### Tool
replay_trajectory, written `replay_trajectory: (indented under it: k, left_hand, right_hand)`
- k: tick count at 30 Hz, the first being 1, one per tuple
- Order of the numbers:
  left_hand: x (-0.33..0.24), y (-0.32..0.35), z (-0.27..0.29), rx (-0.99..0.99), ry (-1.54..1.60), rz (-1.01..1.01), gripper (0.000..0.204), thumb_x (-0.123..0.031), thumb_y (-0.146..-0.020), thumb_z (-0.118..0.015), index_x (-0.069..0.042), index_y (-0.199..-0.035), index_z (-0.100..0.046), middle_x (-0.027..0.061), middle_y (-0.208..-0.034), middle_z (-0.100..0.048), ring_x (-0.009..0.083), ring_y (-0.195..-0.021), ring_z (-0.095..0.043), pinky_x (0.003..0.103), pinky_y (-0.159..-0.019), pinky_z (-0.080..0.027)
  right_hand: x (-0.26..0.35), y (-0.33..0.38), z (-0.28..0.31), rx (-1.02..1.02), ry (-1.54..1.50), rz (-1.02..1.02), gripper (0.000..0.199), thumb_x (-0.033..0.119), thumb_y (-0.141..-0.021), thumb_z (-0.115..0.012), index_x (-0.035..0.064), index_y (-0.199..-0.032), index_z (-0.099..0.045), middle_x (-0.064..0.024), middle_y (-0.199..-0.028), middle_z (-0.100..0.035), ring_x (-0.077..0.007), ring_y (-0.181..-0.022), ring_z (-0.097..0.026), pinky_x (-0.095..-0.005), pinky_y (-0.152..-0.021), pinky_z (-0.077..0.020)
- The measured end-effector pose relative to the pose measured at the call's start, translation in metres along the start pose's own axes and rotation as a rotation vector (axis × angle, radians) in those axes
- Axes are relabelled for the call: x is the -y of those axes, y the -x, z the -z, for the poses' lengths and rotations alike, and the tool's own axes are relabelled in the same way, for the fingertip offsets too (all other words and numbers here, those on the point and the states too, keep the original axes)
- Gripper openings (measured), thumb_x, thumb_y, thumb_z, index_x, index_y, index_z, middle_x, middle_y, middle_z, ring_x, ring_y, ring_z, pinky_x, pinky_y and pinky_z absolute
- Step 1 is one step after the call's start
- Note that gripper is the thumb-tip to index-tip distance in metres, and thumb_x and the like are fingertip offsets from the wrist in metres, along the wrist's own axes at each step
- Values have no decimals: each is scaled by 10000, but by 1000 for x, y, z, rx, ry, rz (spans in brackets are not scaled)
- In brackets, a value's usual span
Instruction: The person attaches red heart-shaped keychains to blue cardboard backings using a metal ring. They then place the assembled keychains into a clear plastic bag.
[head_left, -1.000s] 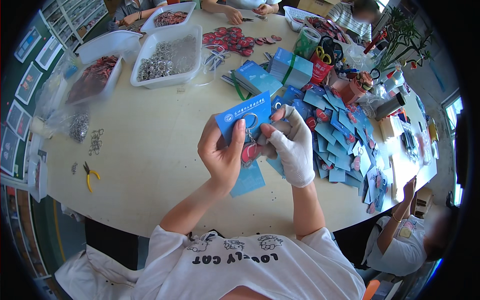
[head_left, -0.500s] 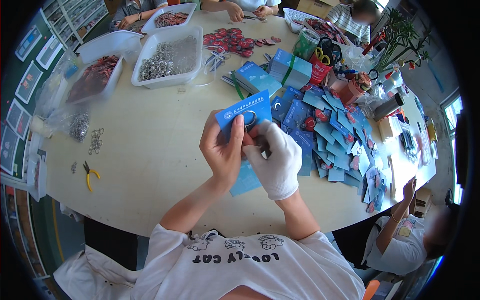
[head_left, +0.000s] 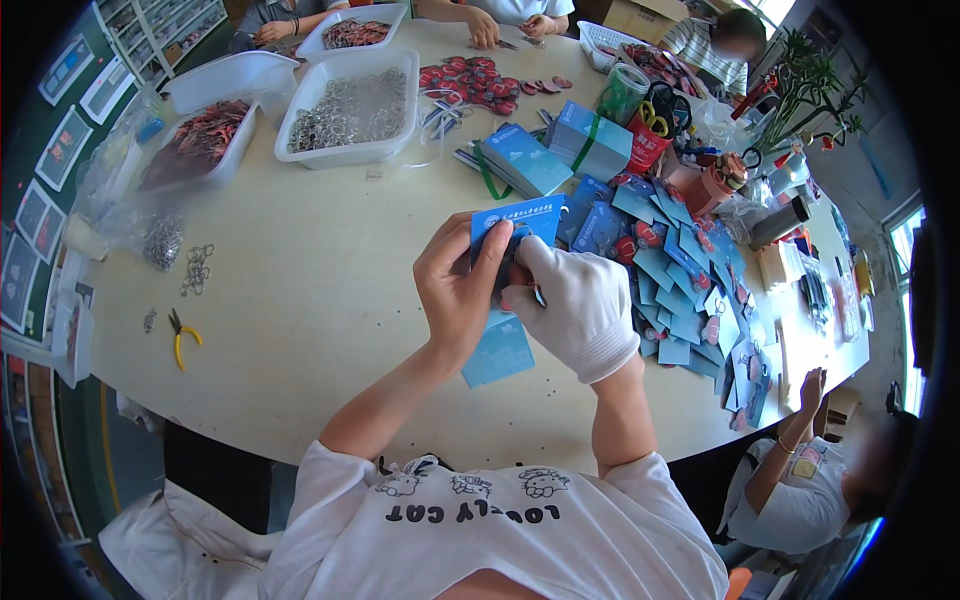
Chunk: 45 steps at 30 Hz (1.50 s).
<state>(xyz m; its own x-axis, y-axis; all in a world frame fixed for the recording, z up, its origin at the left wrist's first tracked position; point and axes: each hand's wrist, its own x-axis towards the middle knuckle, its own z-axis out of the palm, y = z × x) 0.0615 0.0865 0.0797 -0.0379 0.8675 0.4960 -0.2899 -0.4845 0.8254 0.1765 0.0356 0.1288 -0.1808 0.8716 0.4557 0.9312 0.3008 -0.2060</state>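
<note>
My bare left hand (head_left: 452, 285) grips a blue backing card (head_left: 535, 210) upright, its thumb pressed on the card's front. Close against the card, my right hand (head_left: 580, 300), in a white glove, has its fingers pinched on a keychain. A bit of metal and a bit of red show by its fingertips; the rest is hidden. Below both hands a light blue card (head_left: 500, 355) lies on the table. A heap of blue cards with red round keychains (head_left: 685, 275) spreads to the right of my gloved hand.
Banded card stacks (head_left: 525, 160) stand beyond my hands, near loose red discs (head_left: 475, 85). A white tub of metal rings (head_left: 350, 115) and a bin of red pieces (head_left: 205, 140) are far left. Yellow-handled pliers (head_left: 182, 340) lie left. Other people sit around the table (head_left: 300, 300).
Both hands and the card have moved a little to the right. The gloved hand has turned, and its fingers now cover most of the metal ring that showed on the card.
</note>
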Motion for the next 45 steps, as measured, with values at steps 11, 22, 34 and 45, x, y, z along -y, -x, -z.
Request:
replay_trajectory:
  k: [11, 22, 34, 45]
  left_hand:
    - [-3, 6, -6, -14, 58, 88, 142, -110, -953, -554, 25, -961, -600, 27, -826, -605, 51, -727, -524, 216, -642, -442]
    - [1, 6, -5, -17, 103, 33, 110, -100, -940, -581, 7, -916, -592, 1, -819, -582, 33, -756, -497, 192, -667, -423]
    - [2, 8, -3, 45, 12, -121, 94, -46, -916, -590, 45, -938, -593, 88, -945, -613, 114, -828, -566, 224, -722, -454]
    - [0, 11, -3, 89, 27, -163, 81, -31, -908, -588, 37, -951, -599, 118, -977, -632, 161, -855, -598, 262, -760, -468]
  right_hand:
    - [0, 7, -12, 25, -284, -40, 157, 160, -788, -635, 70, -801, -507, -117, -545, -549, -322, -494, -575, -403, -466, -454]
    - [-8, -3, 0, -469, -480, -260, 310, -21, -684, -715, 8, -962, -582, -56, -871, -659, -180, -663, -590, -282, -639, -488]
    - [-13, -1, -6, -356, -710, -251, 383, 80, -672, -740, 3, -1009, -575, -63, -819, -621, -129, -690, -556, -256, -678, -473]
    - [-5, 2, -14, -395, -820, -359, 343, 45, -695, -673, -6, -1007, -538, -52, -798, -595, -100, -702, -522, -227, -671, -453]
